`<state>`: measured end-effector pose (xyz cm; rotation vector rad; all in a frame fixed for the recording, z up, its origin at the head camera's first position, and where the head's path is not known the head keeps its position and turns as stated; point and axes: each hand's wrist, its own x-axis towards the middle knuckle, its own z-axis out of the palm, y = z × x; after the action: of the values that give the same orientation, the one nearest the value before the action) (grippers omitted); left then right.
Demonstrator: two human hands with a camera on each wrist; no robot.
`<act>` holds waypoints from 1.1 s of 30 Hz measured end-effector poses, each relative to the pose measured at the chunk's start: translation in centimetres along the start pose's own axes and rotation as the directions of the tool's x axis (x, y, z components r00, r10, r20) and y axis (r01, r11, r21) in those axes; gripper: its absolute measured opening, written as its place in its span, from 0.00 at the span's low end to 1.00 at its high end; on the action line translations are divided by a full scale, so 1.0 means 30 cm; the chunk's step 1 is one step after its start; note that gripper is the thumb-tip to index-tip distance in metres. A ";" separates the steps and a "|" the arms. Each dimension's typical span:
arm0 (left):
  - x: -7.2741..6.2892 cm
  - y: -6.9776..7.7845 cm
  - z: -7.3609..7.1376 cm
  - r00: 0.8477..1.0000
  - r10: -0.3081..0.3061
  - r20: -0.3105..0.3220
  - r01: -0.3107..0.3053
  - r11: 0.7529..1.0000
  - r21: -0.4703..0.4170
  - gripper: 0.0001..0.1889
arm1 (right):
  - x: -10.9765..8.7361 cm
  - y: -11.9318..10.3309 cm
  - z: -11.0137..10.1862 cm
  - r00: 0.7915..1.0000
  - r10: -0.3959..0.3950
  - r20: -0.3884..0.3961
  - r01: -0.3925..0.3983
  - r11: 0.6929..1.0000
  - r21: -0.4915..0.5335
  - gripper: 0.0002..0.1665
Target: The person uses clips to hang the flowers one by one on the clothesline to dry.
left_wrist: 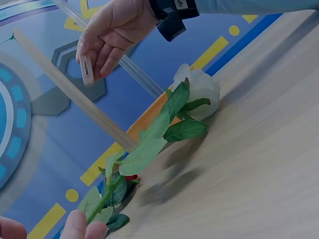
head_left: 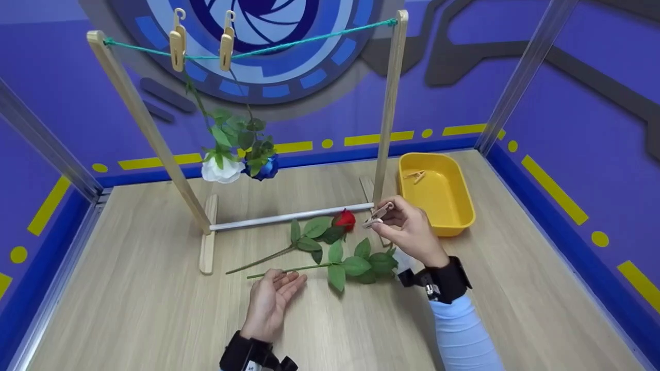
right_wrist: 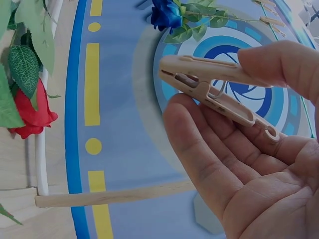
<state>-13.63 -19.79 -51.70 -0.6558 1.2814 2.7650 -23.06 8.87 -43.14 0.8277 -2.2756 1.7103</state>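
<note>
My right hand (head_left: 415,234) pinches a wooden clothespin with a hook (right_wrist: 214,89) between thumb and fingers, above the tabletop. My left hand (head_left: 273,301), palm turned partly up, has its fingertips at the bare lower stem of a white artificial rose (left_wrist: 199,94) and grips it there. This rose's green leaves (head_left: 356,265) spread to the right, its bloom partly hidden under my right wrist in the head view. Just behind it lies a red rose (head_left: 344,220), its stem pointing left. A white rose (head_left: 221,169) and a blue rose (head_left: 263,166) hang bloom down from two clothespins (head_left: 227,46).
A wooden frame (head_left: 149,129) with a green cord (head_left: 309,38) across its top and a white bar (head_left: 289,217) low down stands behind the loose roses. Right of it sits a yellow basket (head_left: 461,190) holding a small clothespin (head_left: 416,176). Printed blue walls enclose the table.
</note>
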 end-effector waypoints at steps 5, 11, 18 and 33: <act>-0.004 0.005 -0.005 1.000 -0.021 0.020 0.020 0.999 0.025 0.15 | 0.001 0.000 -0.001 1.000 0.005 0.004 -0.005 1.000 0.005 0.17; -0.014 0.018 0.000 0.999 -0.008 0.033 0.006 0.998 0.064 0.16 | 0.002 0.001 -0.002 1.000 0.004 0.012 -0.004 1.000 0.004 0.18; -0.045 0.034 0.044 0.987 0.132 0.095 -0.159 0.909 0.386 0.20 | 0.003 -0.001 0.000 1.000 -0.002 0.017 0.002 1.000 -0.004 0.17; -0.002 0.070 0.086 0.717 0.441 0.540 -0.542 -0.135 0.830 0.06 | 0.003 -0.012 0.004 1.000 0.020 0.023 -0.020 1.000 -0.004 0.17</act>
<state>-14.92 -19.26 -48.67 0.2049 3.2809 1.1540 -22.92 8.65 -42.84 0.8314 -2.3089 1.7125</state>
